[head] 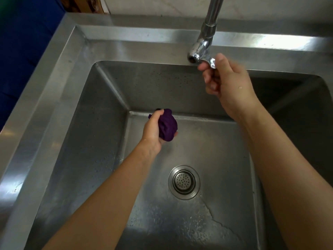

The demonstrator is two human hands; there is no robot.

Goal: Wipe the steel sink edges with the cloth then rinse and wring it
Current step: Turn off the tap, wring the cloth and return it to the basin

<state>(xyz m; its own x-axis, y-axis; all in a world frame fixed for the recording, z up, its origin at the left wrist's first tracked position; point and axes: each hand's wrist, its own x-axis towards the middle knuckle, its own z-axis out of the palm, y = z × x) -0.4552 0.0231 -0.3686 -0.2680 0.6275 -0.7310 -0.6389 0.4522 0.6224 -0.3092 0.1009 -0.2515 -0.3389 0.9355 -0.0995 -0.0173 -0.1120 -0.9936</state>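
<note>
My left hand (pixel 153 131) is inside the steel sink basin, closed around a balled-up dark purple cloth (pixel 168 125) that bulges out to the right of the fingers. My right hand (pixel 225 82) is raised at the back of the basin, with thumb and fingers pinched on the chrome tap handle (pixel 211 62). The tap spout (pixel 193 57) points down over the basin, and no water stream is visible from it. The sink's flat steel edge (pixel 59 74) runs along the left and back sides.
A round perforated drain strainer (pixel 184 181) sits in the wet basin floor, below and right of the cloth. The tap's pipe (pixel 214 13) rises at the back. A blue surface (pixel 21 42) lies beyond the left rim.
</note>
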